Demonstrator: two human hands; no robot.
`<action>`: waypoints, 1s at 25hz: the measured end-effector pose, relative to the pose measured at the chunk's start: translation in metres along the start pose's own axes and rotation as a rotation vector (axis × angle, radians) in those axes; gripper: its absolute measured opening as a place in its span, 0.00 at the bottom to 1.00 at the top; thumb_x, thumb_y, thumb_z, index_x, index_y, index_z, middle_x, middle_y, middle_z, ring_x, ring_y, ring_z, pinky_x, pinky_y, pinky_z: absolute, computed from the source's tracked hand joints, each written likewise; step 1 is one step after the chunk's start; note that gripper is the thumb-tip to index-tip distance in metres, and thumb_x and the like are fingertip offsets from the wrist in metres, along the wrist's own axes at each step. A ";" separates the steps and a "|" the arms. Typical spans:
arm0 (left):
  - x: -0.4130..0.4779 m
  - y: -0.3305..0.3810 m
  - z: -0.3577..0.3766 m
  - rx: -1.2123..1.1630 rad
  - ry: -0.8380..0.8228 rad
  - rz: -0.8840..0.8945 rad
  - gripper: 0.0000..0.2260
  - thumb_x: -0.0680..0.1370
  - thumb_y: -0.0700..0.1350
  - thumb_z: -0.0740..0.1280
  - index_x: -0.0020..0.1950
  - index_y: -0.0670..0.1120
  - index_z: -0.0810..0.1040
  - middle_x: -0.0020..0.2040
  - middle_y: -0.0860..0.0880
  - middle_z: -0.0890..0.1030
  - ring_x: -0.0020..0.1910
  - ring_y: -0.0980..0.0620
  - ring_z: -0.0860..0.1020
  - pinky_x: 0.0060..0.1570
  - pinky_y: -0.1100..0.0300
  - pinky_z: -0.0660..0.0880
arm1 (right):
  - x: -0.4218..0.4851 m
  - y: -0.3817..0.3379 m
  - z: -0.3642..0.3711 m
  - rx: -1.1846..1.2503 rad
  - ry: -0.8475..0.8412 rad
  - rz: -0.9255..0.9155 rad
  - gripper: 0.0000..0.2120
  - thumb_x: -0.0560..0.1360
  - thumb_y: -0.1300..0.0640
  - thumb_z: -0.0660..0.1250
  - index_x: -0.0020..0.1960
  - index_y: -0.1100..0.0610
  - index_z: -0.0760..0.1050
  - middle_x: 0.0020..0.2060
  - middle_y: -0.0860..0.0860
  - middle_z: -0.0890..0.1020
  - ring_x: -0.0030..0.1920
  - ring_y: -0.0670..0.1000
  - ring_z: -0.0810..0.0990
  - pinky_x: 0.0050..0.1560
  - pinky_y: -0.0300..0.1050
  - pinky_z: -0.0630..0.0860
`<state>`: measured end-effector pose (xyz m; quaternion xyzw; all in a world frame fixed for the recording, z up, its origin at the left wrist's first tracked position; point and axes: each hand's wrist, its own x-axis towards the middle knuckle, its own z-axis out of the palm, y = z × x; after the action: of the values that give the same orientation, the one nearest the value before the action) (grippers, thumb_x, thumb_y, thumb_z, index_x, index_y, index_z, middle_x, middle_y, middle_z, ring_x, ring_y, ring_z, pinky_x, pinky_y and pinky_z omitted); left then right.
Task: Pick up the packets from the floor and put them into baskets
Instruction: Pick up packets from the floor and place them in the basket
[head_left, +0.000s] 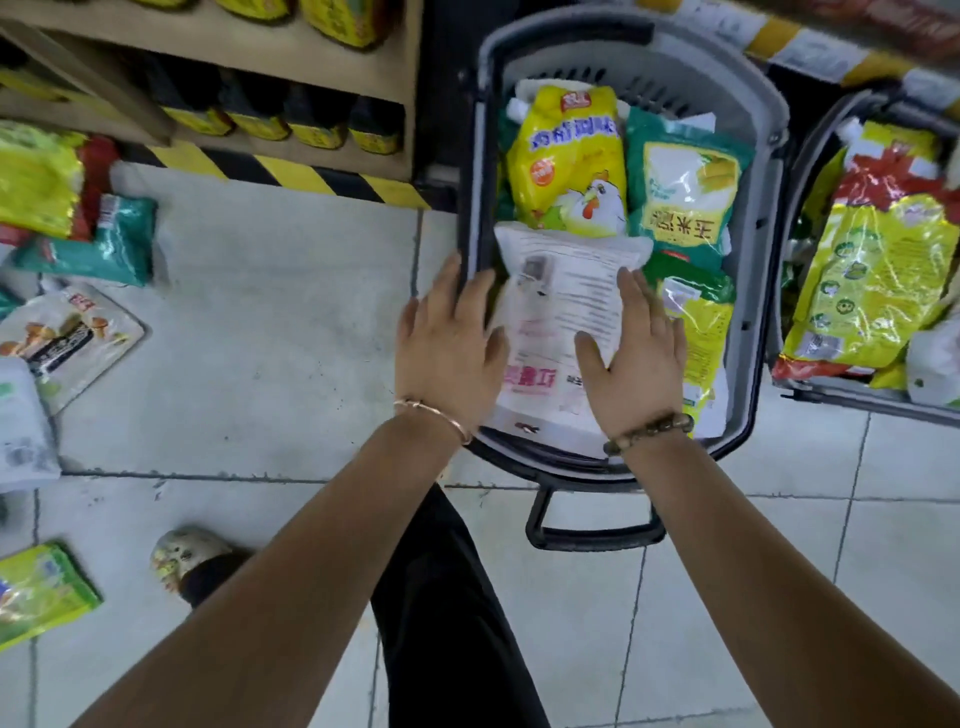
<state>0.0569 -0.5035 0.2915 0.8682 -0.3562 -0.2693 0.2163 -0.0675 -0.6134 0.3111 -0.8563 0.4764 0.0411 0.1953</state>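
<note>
A grey basket (763, 171) stands on the floor ahead, filled with yellow and green packets. On top at its near end lies a white packet (561, 312) with pink print. My left hand (449, 345) hovers over the basket's left rim with straight fingers, beside the white packet. My right hand (636, 353) lies flat with straight fingers on the packet's right side. Loose packets remain on the floor at the left: a green one (98, 244), a pale one with a food picture (67, 338), a white one (23, 421) and a green-yellow one (39, 592).
A second basket (831, 392) full of packets stands at the right. A wooden shelf (291, 57) with dark bottles and a yellow-black striped base runs along the back left. My shoe (189, 558) and dark trouser leg are below on the tiled floor.
</note>
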 end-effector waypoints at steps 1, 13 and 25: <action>-0.009 -0.018 -0.016 -0.038 0.048 -0.055 0.22 0.76 0.45 0.63 0.70 0.46 0.67 0.75 0.44 0.60 0.70 0.44 0.65 0.68 0.48 0.61 | -0.003 -0.021 0.000 0.003 -0.011 -0.066 0.31 0.74 0.56 0.66 0.73 0.58 0.59 0.71 0.57 0.65 0.71 0.57 0.63 0.72 0.59 0.51; -0.190 -0.281 -0.154 -0.371 0.478 -0.577 0.24 0.71 0.47 0.63 0.65 0.41 0.71 0.67 0.41 0.71 0.66 0.44 0.70 0.62 0.51 0.67 | -0.109 -0.320 0.103 -0.116 -0.357 -0.602 0.31 0.75 0.55 0.63 0.75 0.55 0.55 0.68 0.57 0.69 0.65 0.57 0.68 0.68 0.57 0.60; -0.374 -0.485 -0.187 -0.456 0.636 -1.033 0.19 0.74 0.43 0.68 0.65 0.43 0.72 0.63 0.45 0.74 0.60 0.45 0.73 0.55 0.55 0.68 | -0.264 -0.519 0.250 -0.351 -0.639 -0.880 0.29 0.77 0.54 0.61 0.75 0.53 0.55 0.69 0.53 0.67 0.68 0.52 0.65 0.73 0.50 0.48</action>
<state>0.1916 0.1223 0.2764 0.8975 0.2549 -0.1370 0.3329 0.2498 -0.0653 0.3015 -0.9387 -0.0218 0.2913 0.1830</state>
